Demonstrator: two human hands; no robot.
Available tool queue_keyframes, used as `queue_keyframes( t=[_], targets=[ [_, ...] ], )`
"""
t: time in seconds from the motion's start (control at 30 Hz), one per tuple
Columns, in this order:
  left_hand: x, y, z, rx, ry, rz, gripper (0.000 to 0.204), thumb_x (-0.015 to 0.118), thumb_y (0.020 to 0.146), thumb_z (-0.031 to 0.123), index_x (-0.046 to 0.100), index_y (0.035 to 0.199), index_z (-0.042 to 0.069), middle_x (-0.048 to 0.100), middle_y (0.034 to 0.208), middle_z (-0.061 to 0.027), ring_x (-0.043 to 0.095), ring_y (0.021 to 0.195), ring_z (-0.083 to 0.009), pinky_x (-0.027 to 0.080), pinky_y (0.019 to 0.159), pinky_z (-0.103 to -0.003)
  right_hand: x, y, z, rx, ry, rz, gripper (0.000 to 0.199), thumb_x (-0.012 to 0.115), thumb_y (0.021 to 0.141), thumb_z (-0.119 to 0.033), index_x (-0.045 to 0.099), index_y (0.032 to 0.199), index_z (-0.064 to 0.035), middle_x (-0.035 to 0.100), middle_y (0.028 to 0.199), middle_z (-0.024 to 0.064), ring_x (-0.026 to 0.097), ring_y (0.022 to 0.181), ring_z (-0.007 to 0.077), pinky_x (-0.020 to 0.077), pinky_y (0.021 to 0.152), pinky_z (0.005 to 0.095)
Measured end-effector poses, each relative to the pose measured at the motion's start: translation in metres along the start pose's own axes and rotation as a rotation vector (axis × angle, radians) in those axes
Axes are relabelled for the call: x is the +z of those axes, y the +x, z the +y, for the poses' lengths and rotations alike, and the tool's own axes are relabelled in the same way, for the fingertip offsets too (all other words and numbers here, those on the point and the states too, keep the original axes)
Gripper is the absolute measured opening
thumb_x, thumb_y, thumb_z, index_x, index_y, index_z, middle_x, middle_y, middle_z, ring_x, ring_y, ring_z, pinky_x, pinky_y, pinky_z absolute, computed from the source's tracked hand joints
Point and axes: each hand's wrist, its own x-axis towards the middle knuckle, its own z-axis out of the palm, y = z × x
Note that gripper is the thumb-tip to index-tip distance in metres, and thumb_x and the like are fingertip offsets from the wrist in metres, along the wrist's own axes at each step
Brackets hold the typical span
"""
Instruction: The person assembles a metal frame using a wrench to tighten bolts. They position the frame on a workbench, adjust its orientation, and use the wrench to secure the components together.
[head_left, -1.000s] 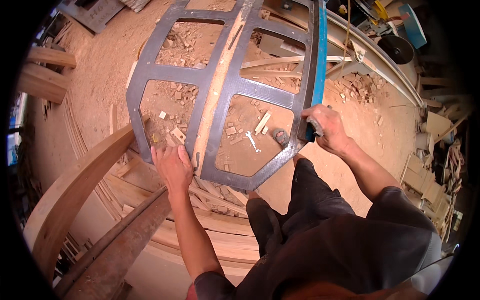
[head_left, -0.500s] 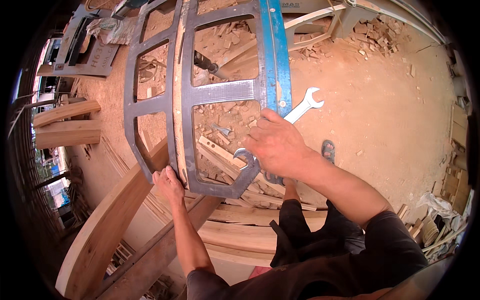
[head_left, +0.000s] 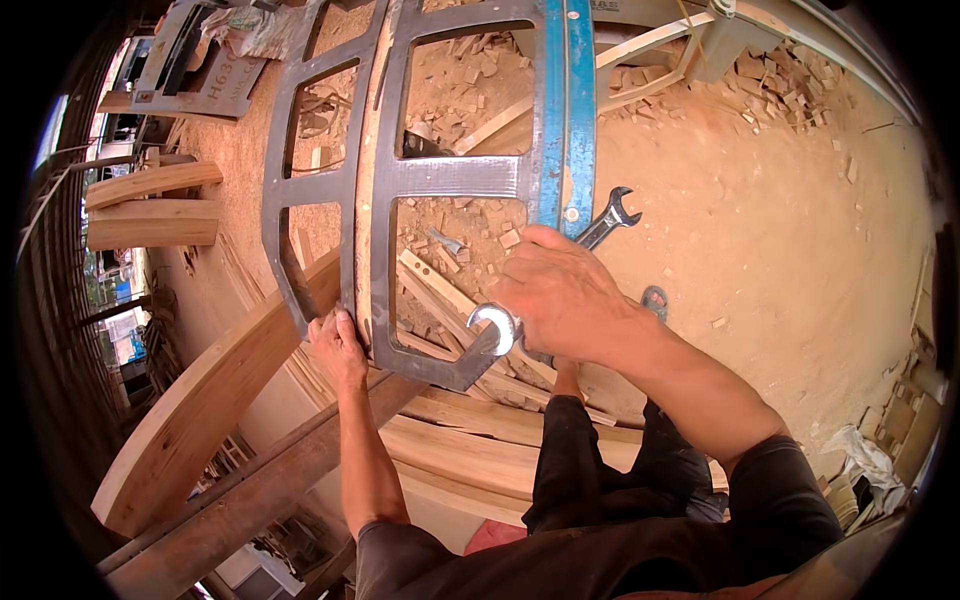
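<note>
My right hand [head_left: 562, 298] is closed around the middle of a steel double open-end wrench [head_left: 496, 330]. One jaw shows below the fist, over the lower corner of a flat grey metal frame [head_left: 450, 178] with large cutouts. The other jaw sticks out to the right, past the end of a blue metal strip [head_left: 580, 110] along the frame's right side. Near the frame's lower left corner, my left hand [head_left: 338, 348] grips the edge with curled fingers. A narrow wood-coloured strip [head_left: 369, 240] runs between the two grey panels. The left palm is hidden.
A long curved wooden beam [head_left: 190, 425] and a rusty steel pipe [head_left: 250, 510] lie at the lower left. Wood offcuts [head_left: 775, 85] are heaped at the far right. Wooden boards [head_left: 465, 455] lie by my legs, and two blocks [head_left: 155, 222] sit at left.
The wrench has turned slightly in my right hand, its lower jaw now bright and its upper jaw darker. My left hand keeps its place on the frame. The whole view has shifted a little.
</note>
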Motion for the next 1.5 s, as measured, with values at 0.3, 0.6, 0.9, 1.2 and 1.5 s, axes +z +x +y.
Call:
queue_keyframes(
  t=[0.3, 0.6, 0.9, 1.2, 1.5],
  targets=[
    [-0.004, -0.007, 0.014, -0.020, 0.005, 0.050, 0.047, 0.048, 0.102, 0.033, 0.067, 0.122, -0.005, 0.055, 0.081, -0.0219, 0.050, 0.086, -0.0367, 0.039, 0.091, -0.048, -0.013, 0.002, -0.026, 0.115, -0.094, -0.086, 0.039, 0.065, 0.058, 0.010, 0.067, 0.095, -0.0033, 0.054, 0.070, 0.0084, 0.059, 0.075, 0.0302, 0.0468, 0.090, 0.0415],
    [0.009, -0.008, -0.012, 0.094, -0.271, -0.007, 0.036, 0.062, 0.094, 0.024, 0.064, 0.120, 0.000, 0.060, 0.098, -0.0160, 0.052, 0.096, -0.0365, 0.039, 0.096, -0.049, 0.031, 0.016, -0.034, 0.838, -0.080, 0.460, 0.013, 0.055, 0.102, -0.005, 0.065, 0.107, 0.0007, 0.062, 0.079, 0.0053, 0.056, 0.065, 0.0128, 0.0468, 0.062, 0.0278],
    [0.075, 0.071, -0.143, -0.358, -0.711, 0.084, 0.049, 0.063, 0.096, 0.013, 0.050, 0.139, -0.008, 0.058, 0.128, -0.0253, 0.058, 0.114, -0.0359, 0.044, 0.102, -0.044, 0.052, 0.041, 0.072, 0.977, -1.053, 0.282, 0.050, 0.067, 0.097, -0.029, 0.056, 0.135, 0.0013, 0.065, 0.110, 0.0185, 0.061, 0.104, 0.0340, 0.0457, 0.096, 0.0434],
    [0.127, 0.078, -0.154, -0.521, -1.067, -0.155, 0.046, 0.056, 0.104, 0.020, 0.049, 0.142, -0.005, 0.062, 0.106, -0.0074, 0.053, 0.088, -0.0119, 0.045, 0.078, -0.025, 0.067, 0.014, 0.128, 1.138, -0.870, 0.229, 0.036, 0.066, 0.097, -0.023, 0.064, 0.121, 0.0040, 0.069, 0.113, 0.0198, 0.063, 0.104, 0.0326, 0.0452, 0.097, 0.0400],
    [0.150, 0.075, -0.151, -0.612, -1.078, -0.130, 0.051, 0.055, 0.101, 0.034, 0.054, 0.135, -0.002, 0.060, 0.099, -0.0052, 0.049, 0.081, -0.0103, 0.040, 0.071, -0.025, 0.087, 0.024, 0.131, 1.158, -1.050, 0.150, 0.036, 0.062, 0.099, -0.025, 0.064, 0.120, 0.0035, 0.071, 0.108, 0.0211, 0.067, 0.100, 0.0339, 0.0485, 0.092, 0.0419]
  ],
)
